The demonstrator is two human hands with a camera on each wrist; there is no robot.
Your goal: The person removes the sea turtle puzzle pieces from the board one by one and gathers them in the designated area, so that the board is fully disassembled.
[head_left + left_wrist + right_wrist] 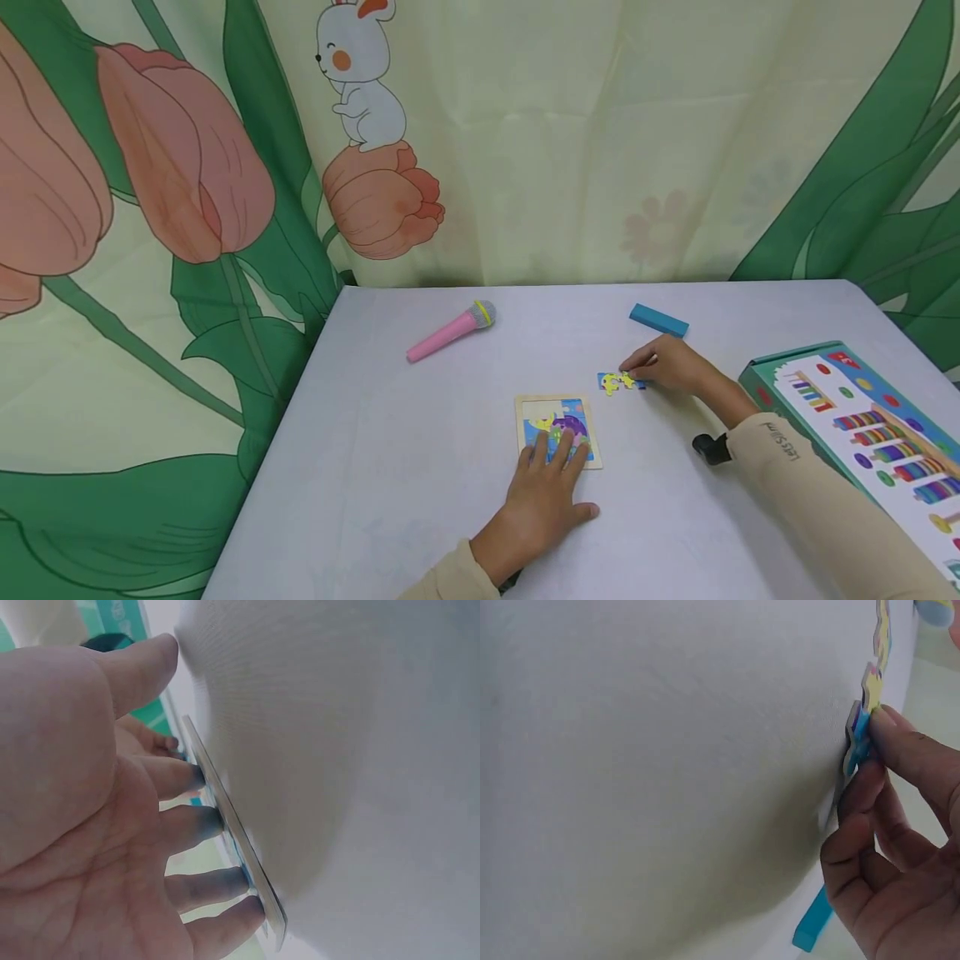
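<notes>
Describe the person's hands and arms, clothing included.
Left hand and right hand are ungloved; left sleeve and right sleeve are beige. Small dark lettering, hard to read, marks the right one near the wrist. A black object juts beside that wrist; a dark bit shows by the other.

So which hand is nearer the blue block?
The right. The right hand is just in front of the blue block, pinching a puzzle piece; the left hand is farther off, touching the puzzle board.
</notes>
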